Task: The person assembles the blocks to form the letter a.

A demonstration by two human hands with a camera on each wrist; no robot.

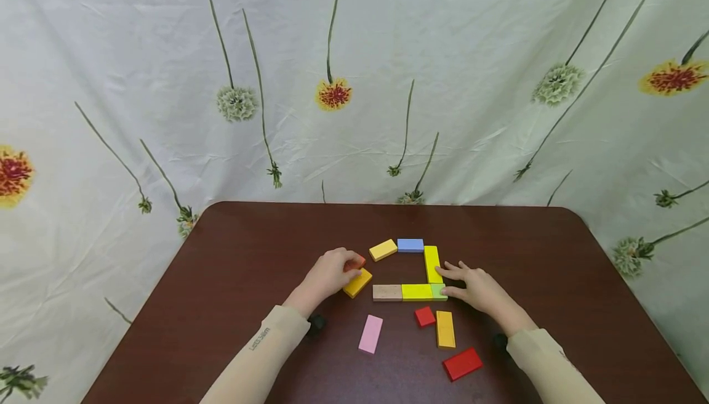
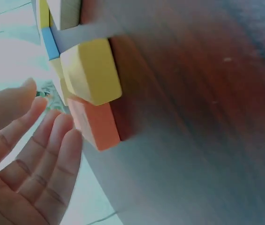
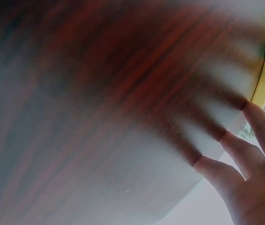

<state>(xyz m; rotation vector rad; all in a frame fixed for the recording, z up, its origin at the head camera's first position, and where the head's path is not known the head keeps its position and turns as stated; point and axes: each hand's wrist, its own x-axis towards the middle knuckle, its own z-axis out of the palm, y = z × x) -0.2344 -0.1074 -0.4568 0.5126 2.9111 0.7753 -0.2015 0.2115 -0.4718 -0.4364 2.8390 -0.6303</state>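
Note:
My left hand point(image 1: 331, 270) is beside an orange-red block point(image 1: 357, 262) and an amber block point(image 1: 357, 282). In the left wrist view its fingers point(image 2: 66, 161) are loosely bent, with no block between them and the thumb. The orange block point(image 2: 94, 122) and amber block point(image 2: 92, 72) sit just past the fingertips. My right hand point(image 1: 477, 285) spreads its fingers at the corner of a block row. Its thumb is at the green block point(image 1: 438, 292), and a finger meets the upright yellow block point(image 1: 432, 263). The other fingertips reach the tabletop in the right wrist view.
Left of the green block lie another yellow block point(image 1: 416, 292) and a beige block point(image 1: 387, 293). Blue point(image 1: 410, 246) and pale yellow point(image 1: 383, 250) blocks form the far side. Nearer are pink point(image 1: 370, 334), small red point(image 1: 424, 316), orange-yellow point(image 1: 445, 329) and larger red point(image 1: 462, 364) blocks.

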